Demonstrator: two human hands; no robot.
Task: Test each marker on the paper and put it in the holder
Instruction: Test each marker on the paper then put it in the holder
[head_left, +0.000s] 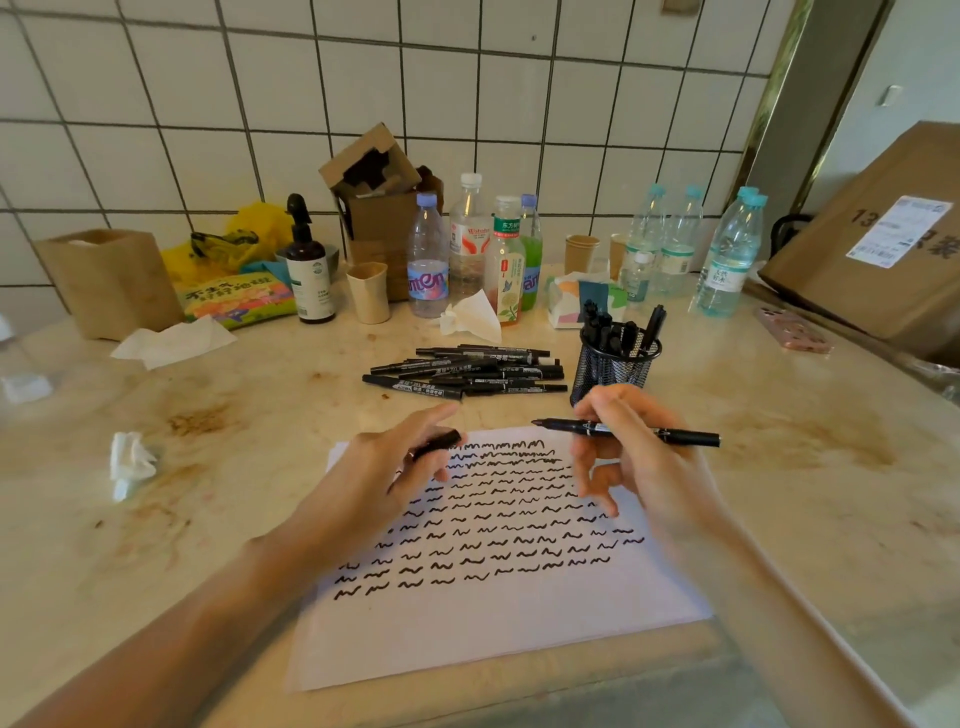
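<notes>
The right hand (631, 452) pinches an uncapped marker (628, 430) level above the scribbled paper (498, 623), likely ready to test it, while the left hand (395, 467) curls round its cap (439, 442), the holder (615, 366) waiting just behind on the tabletop (779, 467).

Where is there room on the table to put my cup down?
Bare counter right of the paper, in front of the phone. Another patch left, between the crumpled tissue and paper. Crowded at the back: bottles, marker pile, holder.
</notes>
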